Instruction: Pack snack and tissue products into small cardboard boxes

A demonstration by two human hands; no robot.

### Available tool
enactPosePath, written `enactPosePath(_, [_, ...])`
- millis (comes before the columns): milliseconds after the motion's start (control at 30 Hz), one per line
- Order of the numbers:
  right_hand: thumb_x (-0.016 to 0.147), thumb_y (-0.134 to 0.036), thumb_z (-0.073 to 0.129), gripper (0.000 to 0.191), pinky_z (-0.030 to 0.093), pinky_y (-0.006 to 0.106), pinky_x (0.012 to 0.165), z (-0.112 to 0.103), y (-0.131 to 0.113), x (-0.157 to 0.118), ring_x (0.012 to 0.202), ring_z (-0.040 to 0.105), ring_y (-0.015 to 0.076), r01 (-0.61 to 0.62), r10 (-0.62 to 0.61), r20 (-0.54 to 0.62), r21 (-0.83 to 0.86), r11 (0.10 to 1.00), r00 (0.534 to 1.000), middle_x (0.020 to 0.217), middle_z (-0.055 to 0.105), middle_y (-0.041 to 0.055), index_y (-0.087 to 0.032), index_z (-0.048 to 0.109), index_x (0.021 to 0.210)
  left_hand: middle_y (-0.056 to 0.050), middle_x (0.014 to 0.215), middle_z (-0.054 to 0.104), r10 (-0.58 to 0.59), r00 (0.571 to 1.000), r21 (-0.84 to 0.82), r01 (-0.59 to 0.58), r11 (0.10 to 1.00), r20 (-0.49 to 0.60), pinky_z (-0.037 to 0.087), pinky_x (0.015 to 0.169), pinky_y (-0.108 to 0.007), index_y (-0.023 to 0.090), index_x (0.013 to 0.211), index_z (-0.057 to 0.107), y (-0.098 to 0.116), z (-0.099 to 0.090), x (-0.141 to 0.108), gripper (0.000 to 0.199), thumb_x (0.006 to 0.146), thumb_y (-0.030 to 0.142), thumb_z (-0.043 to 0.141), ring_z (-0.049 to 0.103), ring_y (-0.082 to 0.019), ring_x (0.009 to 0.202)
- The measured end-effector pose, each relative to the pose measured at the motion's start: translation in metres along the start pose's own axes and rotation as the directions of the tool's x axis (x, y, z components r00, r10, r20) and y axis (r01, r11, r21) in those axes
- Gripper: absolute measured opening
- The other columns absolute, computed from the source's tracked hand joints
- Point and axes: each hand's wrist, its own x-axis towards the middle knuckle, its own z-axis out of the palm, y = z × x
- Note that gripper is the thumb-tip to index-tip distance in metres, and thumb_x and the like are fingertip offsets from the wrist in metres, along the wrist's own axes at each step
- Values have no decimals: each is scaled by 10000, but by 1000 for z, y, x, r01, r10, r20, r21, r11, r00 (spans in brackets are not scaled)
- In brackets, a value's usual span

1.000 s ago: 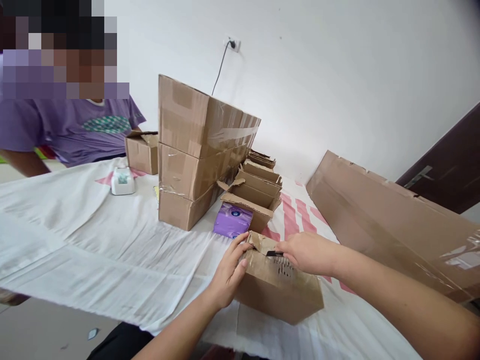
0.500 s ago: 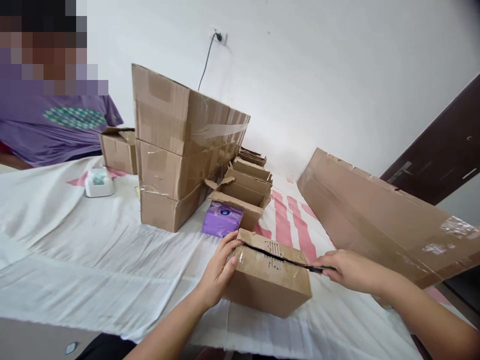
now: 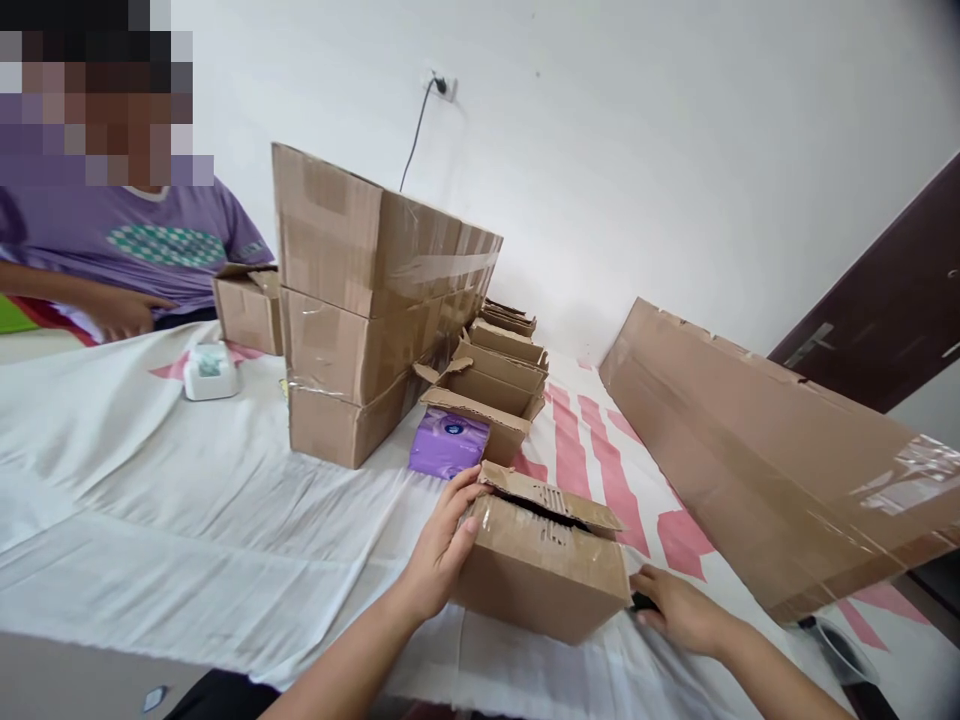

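Observation:
A closed-sided cardboard box (image 3: 540,580) stands near the front edge of the cloth-covered table, its top slit along the middle and the far flap slightly raised. My left hand (image 3: 442,550) grips the box's left end, fingers on the top corner and thumb on the near side. Beside the right end, low down, my right hand (image 3: 675,610) is closed around a dark cutter (image 3: 643,601), which is mostly hidden by the fingers. Just behind the box lies a purple pack (image 3: 448,443), in front of a row of open boxes (image 3: 495,380).
Taped boxes (image 3: 330,340) are stacked left of centre. A large cardboard panel (image 3: 765,450) leans at the right, near a clear cup (image 3: 840,650). On the left are a white device (image 3: 211,373), another box (image 3: 247,310) and a person in a purple shirt (image 3: 176,240).
My right hand has moved down and away from the top slit with the cutter, to the box's right end. The far flap has lifted a little. The person's hand has come into view.

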Motion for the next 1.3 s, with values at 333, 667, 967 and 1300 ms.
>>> enactPosePath(333, [953, -328, 386, 286, 502, 411, 864, -92, -63, 43, 980, 620, 234, 191, -126, -610, 43, 981, 783, 1017, 684, 93, -199, 636, 1006, -132, 1434, 425, -11, 1000, -21, 11, 1000, 10, 293, 1135, -515, 211, 1222, 554, -3, 1, 0, 435, 966, 485, 332, 355, -306, 1378])
enactPosePath(667, [943, -111, 397, 275, 514, 396, 873, -90, -171, 91, 968, 608, 206, 693, -674, -486, -175, 699, 557, 1007, 703, 70, -196, 608, 1098, -132, 1446, 397, 5, 999, -22, -4, 1000, 42, 258, 1147, -513, 221, 1239, 526, -8, 1, -2, 412, 965, 471, 347, 318, -295, 1393])
enactPosePath(967, [937, -98, 379, 230, 511, 382, 785, -81, -162, 87, 872, 552, 207, 604, -624, -524, -237, 761, 580, 910, 643, 73, -186, 576, 1018, -138, 1446, 395, -6, 999, -43, 8, 999, 36, 260, 1148, -500, 213, 1226, 536, -4, 0, -1, 400, 966, 459, 357, 333, -293, 1388])
enactPosePath(1300, [927, -96, 390, 352, 538, 392, 885, -83, -161, 86, 1007, 594, 199, 576, -558, -492, -133, 806, 668, 1106, 612, 88, -222, 564, 1205, -141, 1428, 418, -4, 1000, -47, 4, 999, 3, 257, 1149, -494, 202, 1215, 549, -5, 4, -1, 426, 963, 478, 347, 343, -291, 1378])
